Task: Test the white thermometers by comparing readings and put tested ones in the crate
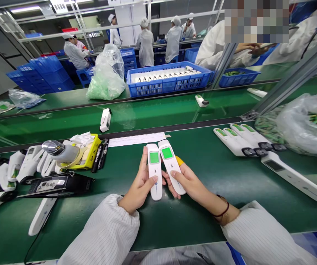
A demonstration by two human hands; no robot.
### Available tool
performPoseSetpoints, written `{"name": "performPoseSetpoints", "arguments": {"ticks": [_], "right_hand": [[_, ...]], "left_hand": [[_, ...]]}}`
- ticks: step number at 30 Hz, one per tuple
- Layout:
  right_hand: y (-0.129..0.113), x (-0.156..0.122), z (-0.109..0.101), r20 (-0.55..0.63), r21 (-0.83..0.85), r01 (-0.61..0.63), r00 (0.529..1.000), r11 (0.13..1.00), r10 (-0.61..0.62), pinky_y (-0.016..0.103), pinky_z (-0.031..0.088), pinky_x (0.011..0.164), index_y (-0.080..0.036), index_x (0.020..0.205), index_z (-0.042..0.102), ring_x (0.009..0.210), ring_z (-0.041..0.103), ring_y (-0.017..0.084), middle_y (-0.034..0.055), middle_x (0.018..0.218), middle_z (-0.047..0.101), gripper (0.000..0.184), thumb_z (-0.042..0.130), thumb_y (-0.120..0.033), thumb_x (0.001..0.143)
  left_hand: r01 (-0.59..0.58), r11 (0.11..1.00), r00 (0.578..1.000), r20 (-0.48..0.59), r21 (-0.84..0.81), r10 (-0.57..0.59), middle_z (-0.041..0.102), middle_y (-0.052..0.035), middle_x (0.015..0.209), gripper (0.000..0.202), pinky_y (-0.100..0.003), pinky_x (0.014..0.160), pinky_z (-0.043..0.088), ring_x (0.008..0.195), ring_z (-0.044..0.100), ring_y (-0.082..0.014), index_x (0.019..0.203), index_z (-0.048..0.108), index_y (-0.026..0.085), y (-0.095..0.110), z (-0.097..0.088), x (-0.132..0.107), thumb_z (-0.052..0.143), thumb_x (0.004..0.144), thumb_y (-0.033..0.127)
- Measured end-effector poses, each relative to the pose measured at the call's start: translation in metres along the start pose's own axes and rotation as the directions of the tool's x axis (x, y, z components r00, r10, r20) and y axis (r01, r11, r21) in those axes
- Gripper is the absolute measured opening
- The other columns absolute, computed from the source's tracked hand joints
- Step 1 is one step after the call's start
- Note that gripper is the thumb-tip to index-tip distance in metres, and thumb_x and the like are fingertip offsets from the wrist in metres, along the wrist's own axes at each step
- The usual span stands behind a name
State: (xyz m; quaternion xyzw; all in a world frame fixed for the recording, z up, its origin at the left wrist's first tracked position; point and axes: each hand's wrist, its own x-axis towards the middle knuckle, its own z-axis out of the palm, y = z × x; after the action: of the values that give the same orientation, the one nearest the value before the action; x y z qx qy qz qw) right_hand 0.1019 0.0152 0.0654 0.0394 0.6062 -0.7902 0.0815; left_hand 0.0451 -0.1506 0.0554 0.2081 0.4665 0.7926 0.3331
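Observation:
Two white infrared thermometers stand side by side above the green bench, their small screens lit green. My left hand [139, 182] is closed round the left thermometer [154, 173], its thumb on the lower body near the button. The right thermometer [172, 165] leans a little to the left, gripped in my right hand [188, 180] with the thumb across its front. A yellow cover sits on one right-hand finger. The tops of the two thermometers are very close together; I cannot tell whether they touch. Their rear sides are hidden.
Several thermometers [238, 141] lie at the right, and more [17, 165] pile up at the left. Near them are a black device [61, 184], a yellow tray [92, 151] with a pump bottle [64, 151], and markers [101, 156]. Behind runs a green conveyor [147, 114] and a blue crate [169, 88].

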Motion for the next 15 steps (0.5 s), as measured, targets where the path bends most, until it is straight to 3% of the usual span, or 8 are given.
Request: {"name": "performPoseSetpoints", "arguments": {"ticks": [3, 6, 9, 11, 13, 15], "right_hand": [[0.000, 0.001, 0.000, 0.043, 0.031, -0.007, 0.999, 0.999, 0.006, 0.020, 0.042, 0.039, -0.020, 0.108, 0.042, 0.044, 0.051, 0.009, -0.0047, 0.066, 0.055, 0.037, 0.059, -0.045, 0.085], [0.000, 0.003, 0.002, 0.091, 0.008, 0.013, 0.996, 1.000, -0.013, 0.021, 0.044, 0.048, -0.017, 0.099, 0.052, 0.051, 0.050, 0.008, -0.0023, 0.068, 0.056, 0.034, 0.061, -0.047, 0.084], [0.004, 0.004, 0.006, 0.134, -0.119, 0.004, 0.991, 0.993, 0.012, 0.020, 0.041, 0.047, -0.014, 0.089, 0.058, 0.051, 0.050, 0.008, 0.0016, 0.068, 0.059, 0.039, 0.055, -0.053, 0.086], [0.009, 0.003, 0.008, 0.119, -0.173, -0.032, 0.991, 0.984, 0.054, 0.019, 0.038, 0.041, -0.014, 0.096, 0.058, 0.047, 0.051, 0.008, 0.0028, 0.069, 0.062, 0.043, 0.054, -0.056, 0.085], [0.014, 0.003, 0.009, 0.063, -0.239, -0.062, 0.995, 0.969, 0.080, 0.019, 0.035, 0.037, -0.014, 0.103, 0.057, 0.043, 0.049, 0.009, 0.0012, 0.065, 0.061, 0.047, 0.055, -0.057, 0.084], [0.018, 0.003, 0.009, 0.016, -0.334, -0.055, 0.998, 0.941, 0.064, 0.020, 0.035, 0.039, -0.014, 0.098, 0.061, 0.043, 0.047, 0.009, -0.0006, 0.060, 0.058, 0.046, 0.057, -0.057, 0.082]], "left_hand": [[-0.045, 0.999, 0.995, -0.087, 0.014, 0.046, 0.061, -0.0037, 0.116, 0.081, -0.030, 0.081, 0.050, 0.084, 0.061, -0.0142, 0.147, 0.000, 0.042, 0.003, -0.001, 0.002, 0.055, 0.089, 0.025], [-0.137, 0.982, 0.957, -0.237, 0.131, 0.165, 0.054, -0.0034, 0.128, 0.083, -0.028, 0.091, 0.047, 0.100, 0.058, -0.0160, 0.148, 0.008, 0.039, 0.006, 0.000, 0.004, 0.061, 0.085, 0.027], [-0.112, 0.978, 0.952, -0.263, 0.177, 0.156, 0.050, -0.0056, 0.135, 0.097, -0.029, 0.071, 0.054, 0.078, 0.063, -0.0141, 0.146, -0.002, 0.045, 0.006, 0.004, 0.003, 0.068, 0.081, 0.030], [-0.093, 0.981, 0.956, -0.260, 0.173, 0.137, 0.050, -0.0080, 0.135, 0.105, -0.030, 0.062, 0.055, 0.070, 0.064, -0.0145, 0.145, -0.007, 0.045, 0.005, 0.007, 0.002, 0.072, 0.077, 0.030], [-0.119, 0.978, 0.944, -0.287, 0.174, 0.166, 0.048, -0.0096, 0.137, 0.108, -0.034, 0.073, 0.057, 0.088, 0.066, -0.0212, 0.146, -0.004, 0.041, 0.003, 0.009, 0.002, 0.075, 0.074, 0.029], [-0.151, 0.974, 0.929, -0.313, 0.168, 0.198, 0.042, -0.0100, 0.143, 0.107, -0.039, 0.088, 0.054, 0.107, 0.061, -0.0260, 0.147, 0.001, 0.038, 0.002, 0.010, 0.002, 0.076, 0.073, 0.028]]}}
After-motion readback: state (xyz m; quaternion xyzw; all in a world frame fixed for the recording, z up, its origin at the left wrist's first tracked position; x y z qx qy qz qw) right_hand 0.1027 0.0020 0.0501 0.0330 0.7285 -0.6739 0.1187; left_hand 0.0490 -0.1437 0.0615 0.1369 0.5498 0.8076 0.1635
